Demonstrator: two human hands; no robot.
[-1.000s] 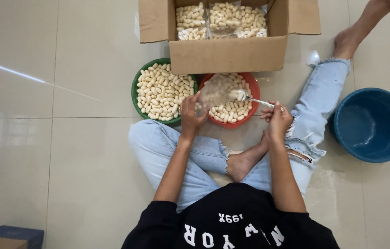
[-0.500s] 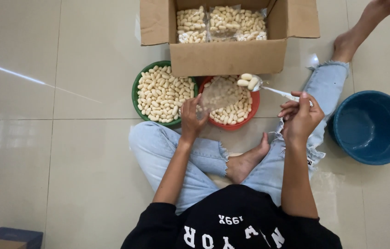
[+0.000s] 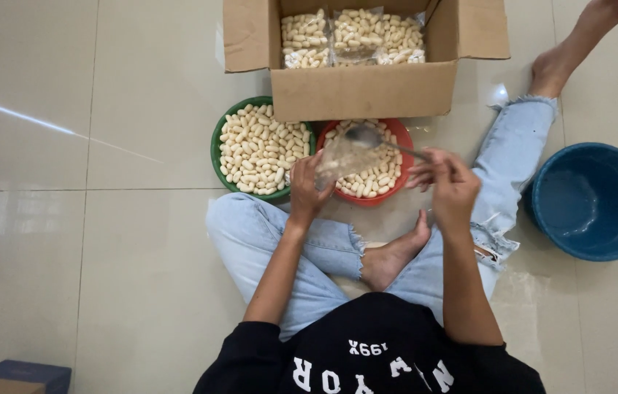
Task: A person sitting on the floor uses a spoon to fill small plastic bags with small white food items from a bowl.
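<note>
Left hand (image 3: 307, 188) pinches the clear bag (image 3: 342, 157) open above the red bowl (image 3: 398, 138); right hand (image 3: 446, 179) grips the spoon (image 3: 374, 137), its scoop at the bag's one o'clock. A sagging bag mouth could scatter the white pieces (image 3: 374, 182) onto the tiles.

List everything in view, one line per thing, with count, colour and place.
Cardboard box: one, brown, open, top centre.
Filled clear bags: several, pale pieces inside, in the box.
Green round basin: one, full of pale oblong pieces, left of the red basin.
Red round basin: one, part full of the same pieces, below the box.
Blue plastic tub: one, right side.
Clear plastic bag: one, in the left hand.
Metal spoon: one, silver, over the red basin.
Left hand: holds the bag.
Right hand: holds the spoon.
</note>
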